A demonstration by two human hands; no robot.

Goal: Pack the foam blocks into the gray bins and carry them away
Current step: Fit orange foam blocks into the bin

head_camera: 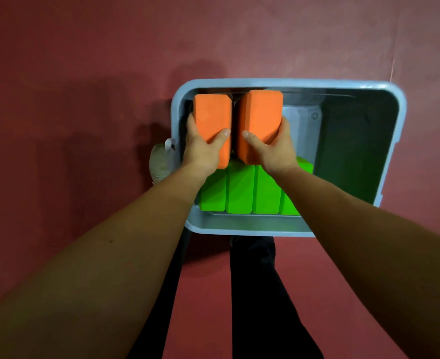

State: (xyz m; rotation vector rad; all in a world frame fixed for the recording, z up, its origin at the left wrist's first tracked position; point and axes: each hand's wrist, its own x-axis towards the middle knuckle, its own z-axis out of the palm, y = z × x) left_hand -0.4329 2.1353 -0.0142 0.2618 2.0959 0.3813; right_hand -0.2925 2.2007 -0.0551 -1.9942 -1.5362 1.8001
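- Red floor (58,73) fills pretty much the whole background.
- Gray bin (291,82) sits on it with the open top facing up at the camera and its long axis running left to right. The near-right corner is covered by the right forearm. The right part of the inside is just dark wall and bare bottom, kinda hard to read.
- Black trouser legs (252,294) come in from the bottom edge, cut off by the frame.
- Four green foam blocks (239,190) stand in a row against the bin's near wall, touching side by side, long axes pointing away from the person. The two outer ones are partly hidden by the forearms.
- Left orange foam block (211,115) and right orange foam block (260,117) are in the bin's far-left part, side by side with a thin gap, long axes also pointing away. Can't tell if they're resting on the bottom.
- Left hand (203,149) grips the left orange block, thumb across its face, fingers wrapped round the outer side.
- Right hand (273,149) grips the right one the same way, mirrored.
- A light shoe (159,161) pokes out just left of the bin, mostly hidden.
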